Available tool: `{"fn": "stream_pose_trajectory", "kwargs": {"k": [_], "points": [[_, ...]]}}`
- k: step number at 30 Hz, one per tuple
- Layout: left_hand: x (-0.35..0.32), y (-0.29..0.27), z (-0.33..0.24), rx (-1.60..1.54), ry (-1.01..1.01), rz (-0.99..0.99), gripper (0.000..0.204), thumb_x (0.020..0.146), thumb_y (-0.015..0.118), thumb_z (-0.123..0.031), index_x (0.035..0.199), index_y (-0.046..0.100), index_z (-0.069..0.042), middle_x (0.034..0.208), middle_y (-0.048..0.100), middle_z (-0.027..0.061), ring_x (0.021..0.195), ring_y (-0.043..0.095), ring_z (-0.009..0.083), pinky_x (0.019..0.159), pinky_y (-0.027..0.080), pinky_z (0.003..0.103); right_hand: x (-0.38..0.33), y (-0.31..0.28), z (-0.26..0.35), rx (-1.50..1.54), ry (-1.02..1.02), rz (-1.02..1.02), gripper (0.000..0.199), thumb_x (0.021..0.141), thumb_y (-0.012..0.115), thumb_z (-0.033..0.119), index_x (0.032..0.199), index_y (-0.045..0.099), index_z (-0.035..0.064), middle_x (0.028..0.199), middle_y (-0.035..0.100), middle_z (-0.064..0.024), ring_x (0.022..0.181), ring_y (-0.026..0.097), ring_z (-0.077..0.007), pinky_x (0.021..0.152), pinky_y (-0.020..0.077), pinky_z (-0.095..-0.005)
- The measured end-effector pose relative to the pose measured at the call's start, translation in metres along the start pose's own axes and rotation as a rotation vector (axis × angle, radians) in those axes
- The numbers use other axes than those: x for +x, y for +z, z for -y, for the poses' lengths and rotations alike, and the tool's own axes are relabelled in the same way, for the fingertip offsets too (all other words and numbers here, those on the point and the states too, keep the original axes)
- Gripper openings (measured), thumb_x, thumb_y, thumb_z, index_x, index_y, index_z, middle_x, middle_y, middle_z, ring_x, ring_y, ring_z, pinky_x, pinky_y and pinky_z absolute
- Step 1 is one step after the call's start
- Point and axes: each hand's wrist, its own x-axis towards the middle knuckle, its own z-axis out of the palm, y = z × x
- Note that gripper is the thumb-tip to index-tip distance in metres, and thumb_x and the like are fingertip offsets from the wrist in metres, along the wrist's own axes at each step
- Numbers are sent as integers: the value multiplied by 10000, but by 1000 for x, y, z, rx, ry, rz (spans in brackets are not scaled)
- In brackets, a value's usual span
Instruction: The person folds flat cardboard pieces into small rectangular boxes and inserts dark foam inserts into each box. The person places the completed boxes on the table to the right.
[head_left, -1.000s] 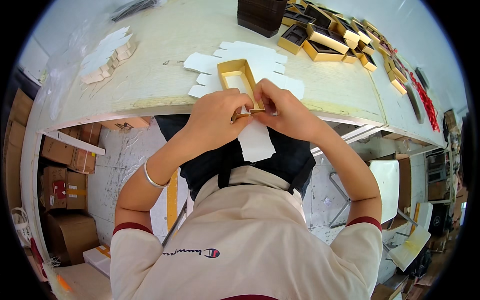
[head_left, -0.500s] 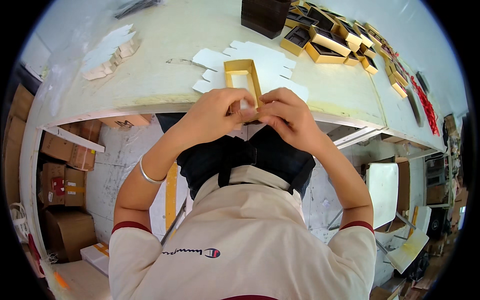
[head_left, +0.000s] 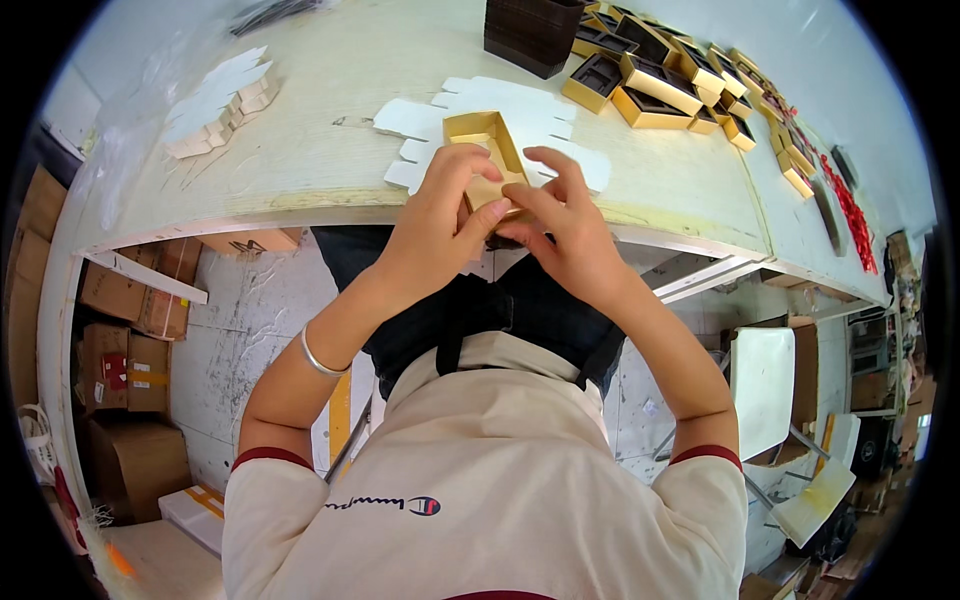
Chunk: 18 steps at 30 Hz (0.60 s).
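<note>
Gold box between left hand and right hand, fingers holding its near end; shirt bears dark lettering.

Left fingers and right fingers hold an open gold box.

The worktable, heaped gold boxes, white card blanks and cartons below mark a packing workshop.

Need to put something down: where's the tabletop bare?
Bare: between the left white stack and middle white sheets, and right of those sheets, nearer than the gold boxes. Crowded: far right, with those boxes and red strands; middle near edge, around the open box.
</note>
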Motion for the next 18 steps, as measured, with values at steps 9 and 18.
{"fn": "stream_pose_trajectory", "kwargs": {"k": [9,18], "points": [[-2,6,0,395,107,34,188,813,649,-174,788,574,-3,776,514,115,652,550,311,581,443,360,18,-10,-12,-136,-21,291,193,703,680,56,884,614,42,796,566,-105,782,571,-287,670,454,-368],[10,-21,-10,400,-6,222,198,776,687,-157,801,558,-10,781,516,89,687,518,257,623,411,324,37,-20,-11,207,110,457,109,777,648,28,878,620,-2,809,547,-108,738,549,-260,660,448,-328]]}}
